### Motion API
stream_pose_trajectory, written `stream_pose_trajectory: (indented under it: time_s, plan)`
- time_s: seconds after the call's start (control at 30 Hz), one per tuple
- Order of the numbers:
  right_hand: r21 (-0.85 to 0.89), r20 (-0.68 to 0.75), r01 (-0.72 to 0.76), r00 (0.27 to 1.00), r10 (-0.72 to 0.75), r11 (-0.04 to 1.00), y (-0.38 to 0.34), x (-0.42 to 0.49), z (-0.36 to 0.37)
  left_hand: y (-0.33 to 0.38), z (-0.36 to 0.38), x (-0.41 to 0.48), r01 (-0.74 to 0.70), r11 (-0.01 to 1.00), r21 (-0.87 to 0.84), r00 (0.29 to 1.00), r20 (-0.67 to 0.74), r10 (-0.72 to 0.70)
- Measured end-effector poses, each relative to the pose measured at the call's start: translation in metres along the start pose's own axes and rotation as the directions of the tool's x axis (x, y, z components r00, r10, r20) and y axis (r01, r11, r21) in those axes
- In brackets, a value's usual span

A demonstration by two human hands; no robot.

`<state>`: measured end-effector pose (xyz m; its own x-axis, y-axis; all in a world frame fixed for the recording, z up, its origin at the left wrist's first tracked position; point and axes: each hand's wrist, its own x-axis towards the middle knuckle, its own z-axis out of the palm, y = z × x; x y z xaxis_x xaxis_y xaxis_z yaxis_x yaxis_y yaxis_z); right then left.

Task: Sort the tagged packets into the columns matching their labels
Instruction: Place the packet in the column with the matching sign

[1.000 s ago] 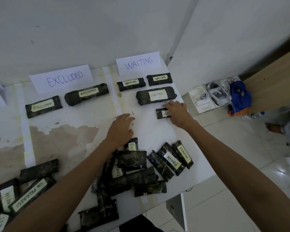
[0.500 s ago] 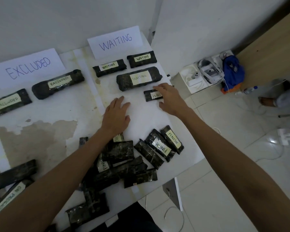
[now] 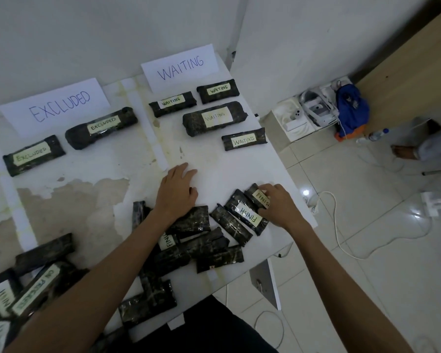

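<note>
Since it was wrapped in glossy film, the FINISH pkt (image 3: 257,195), at 3 o'clock of L hand (image 3: 176,192), was judged light, semi-soft, slippery; best pinched across short sides. It was gripped by R hand (image 3: 278,208), fingers curled; L hand was laid flat, relaxed.

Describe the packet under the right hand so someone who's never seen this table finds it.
On the white table, look below the WAITING sign to the loose pile at the near right edge. It is the rightmost FINISH packet, nearest that edge. The neighbouring packet has its FINISH label upside down, and only this one has the right hand gripping it.
</note>
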<state>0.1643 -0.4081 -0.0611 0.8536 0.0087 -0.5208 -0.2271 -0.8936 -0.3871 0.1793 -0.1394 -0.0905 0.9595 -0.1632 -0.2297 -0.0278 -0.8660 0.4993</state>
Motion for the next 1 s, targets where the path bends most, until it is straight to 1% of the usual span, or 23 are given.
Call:
stream_pose_trajectory:
  time_s: [0.1, 0.2, 0.3, 0.43, 0.57, 0.8, 1.0]
  plan:
    - [0.042, -0.059, 0.066, 0.996, -0.063, 0.997, -0.019, -0.002, -0.004, -0.005, -0.014, -0.009, 0.005, 1.000, -0.013, 0.999, -0.047, -0.006]
    - [0.046, -0.093, 0.202, 0.976, -0.197, 0.978, -0.052, -0.006, -0.006, -0.018, -0.035, -0.025, 0.043, 0.999, -0.024, 0.992, -0.114, -0.045]
    - [0.007, -0.086, 0.346, 0.935, -0.344, 0.938, -0.097, -0.011, -0.001, -0.037, -0.056, -0.047, 0.096, 0.995, -0.021, 0.984, -0.149, -0.098]
    - [-0.035, -0.018, 0.507, 0.861, -0.508, 0.861, -0.163, -0.020, 0.021, -0.067, -0.083, -0.083, 0.177, 0.984, -0.033, 0.960, -0.216, -0.180]
    - [-0.059, 0.059, 0.608, 0.794, -0.605, 0.792, -0.227, -0.031, 0.049, -0.101, -0.109, -0.120, 0.266, 0.962, -0.064, 0.917, -0.290, -0.273]
    - [-0.076, 0.186, 0.736, 0.673, -0.716, 0.672, -0.335, -0.054, 0.105, -0.175, -0.152, -0.192, 0.375, 0.915, -0.152, 0.830, -0.384, -0.404]
    - [-0.040, 0.271, 0.822, 0.556, -0.786, 0.568, -0.421, -0.078, 0.167, -0.247, -0.179, -0.256, 0.491, 0.845, -0.214, 0.725, -0.437, -0.532]
